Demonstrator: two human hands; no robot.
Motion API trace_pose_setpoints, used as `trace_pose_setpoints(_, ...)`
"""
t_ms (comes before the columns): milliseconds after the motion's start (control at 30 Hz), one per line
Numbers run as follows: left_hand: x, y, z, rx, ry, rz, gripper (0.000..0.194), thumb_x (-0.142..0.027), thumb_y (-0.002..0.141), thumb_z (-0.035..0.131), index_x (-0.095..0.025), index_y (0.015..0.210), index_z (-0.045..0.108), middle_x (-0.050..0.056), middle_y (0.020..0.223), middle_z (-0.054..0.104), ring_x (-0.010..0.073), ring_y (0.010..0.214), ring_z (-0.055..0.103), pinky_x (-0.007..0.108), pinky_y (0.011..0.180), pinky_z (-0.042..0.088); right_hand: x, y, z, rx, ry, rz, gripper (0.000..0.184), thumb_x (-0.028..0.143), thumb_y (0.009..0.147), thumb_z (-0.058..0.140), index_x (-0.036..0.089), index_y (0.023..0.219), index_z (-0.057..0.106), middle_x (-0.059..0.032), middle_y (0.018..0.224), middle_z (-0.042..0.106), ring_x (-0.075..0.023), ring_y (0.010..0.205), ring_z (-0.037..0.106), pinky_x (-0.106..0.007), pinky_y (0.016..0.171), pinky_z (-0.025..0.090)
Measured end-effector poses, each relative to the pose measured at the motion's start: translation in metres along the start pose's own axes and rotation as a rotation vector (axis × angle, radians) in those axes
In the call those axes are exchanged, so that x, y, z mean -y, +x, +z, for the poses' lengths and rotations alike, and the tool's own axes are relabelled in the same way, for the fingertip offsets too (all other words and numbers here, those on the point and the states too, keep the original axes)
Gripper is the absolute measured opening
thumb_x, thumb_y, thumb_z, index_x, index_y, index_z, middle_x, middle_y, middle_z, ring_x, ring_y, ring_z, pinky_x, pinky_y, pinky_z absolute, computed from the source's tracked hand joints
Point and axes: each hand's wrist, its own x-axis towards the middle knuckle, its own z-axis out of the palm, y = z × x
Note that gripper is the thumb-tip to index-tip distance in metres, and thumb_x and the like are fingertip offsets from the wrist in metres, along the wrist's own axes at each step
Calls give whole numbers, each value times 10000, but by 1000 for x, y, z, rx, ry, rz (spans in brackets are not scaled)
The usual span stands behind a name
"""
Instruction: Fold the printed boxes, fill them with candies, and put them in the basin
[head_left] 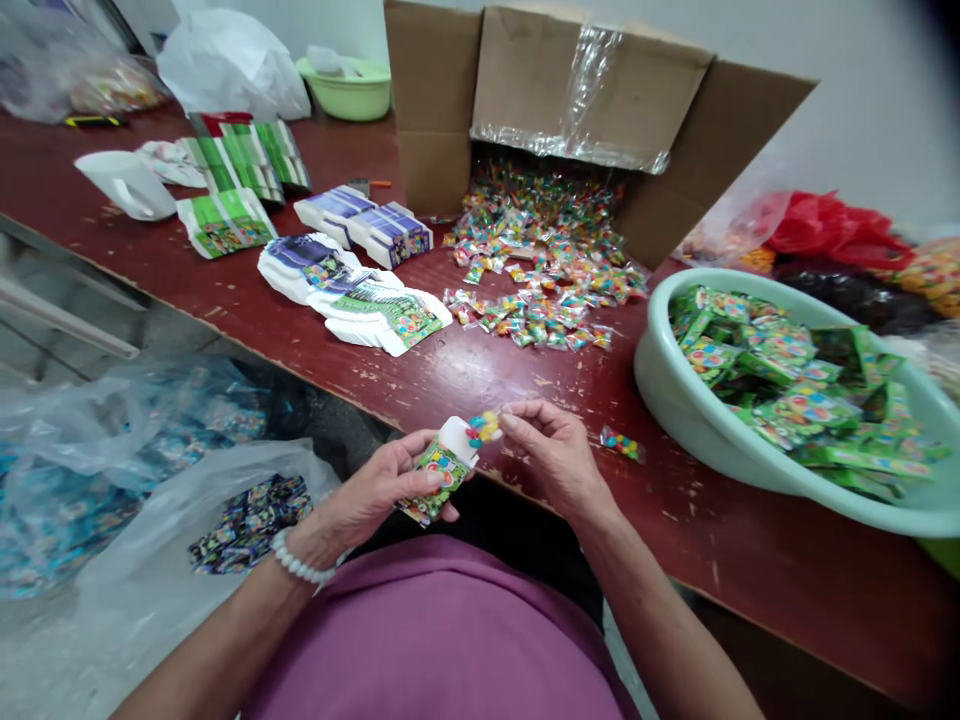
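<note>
My left hand (375,495) is wrapped round a small green printed carton (441,472) with its white flap open at the top. My right hand (551,450) pinches a clear packet of coloured candy (484,428) at the carton's open mouth. Both hands hover over the near edge of the dark red table (465,375). One loose candy packet (622,443) lies on the table just right of my right hand. A heap of candy packets (544,270) spills from an open cardboard box (570,95) farther back.
A pale green basin (675,420) full of green cartons sits at right. Flat carton blanks (352,295) and stacks (240,190) lie at left, with a white scoop (124,182). Plastic bags (180,520) of cartons sit below the table at left.
</note>
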Motion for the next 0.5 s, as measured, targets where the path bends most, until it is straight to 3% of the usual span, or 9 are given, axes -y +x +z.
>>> trace_pose_setpoints(167,6,-2,-1,-3,-23,-41,496,-288,786,775,-175,1218,558,110,1057,726,205,709,748,263,637,560,-4,-4,-3,-6,5,44,316,400,692,870,184,874,731,16,727,708,-62,540,533,-163,477,400)
trace_pose_setpoints(267,9,-3,2,4,-7,-29,506,-275,802,753,-184,1250,536,112,1049,729,178,679,728,247,613,544,-5,-6,-2,-6,-16,40,328,419,681,870,185,855,721,11,720,711,-75,533,546,-173,465,406)
trace_pose_setpoints(400,9,-3,11,-4,72,1,417,-238,826,714,-188,1215,575,64,970,708,118,662,652,213,596,523,-8,-11,0,46,-136,-42,306,434,712,841,177,822,718,-20,731,723,-121,581,597,-233,539,477)
trace_pose_setpoints(500,8,1,21,-29,83,34,390,-215,793,728,-191,1164,611,28,917,678,109,682,603,206,604,526,-7,-17,2,142,-297,-183,214,407,778,795,202,824,755,-28,797,695,-148,704,612,-263,637,503)
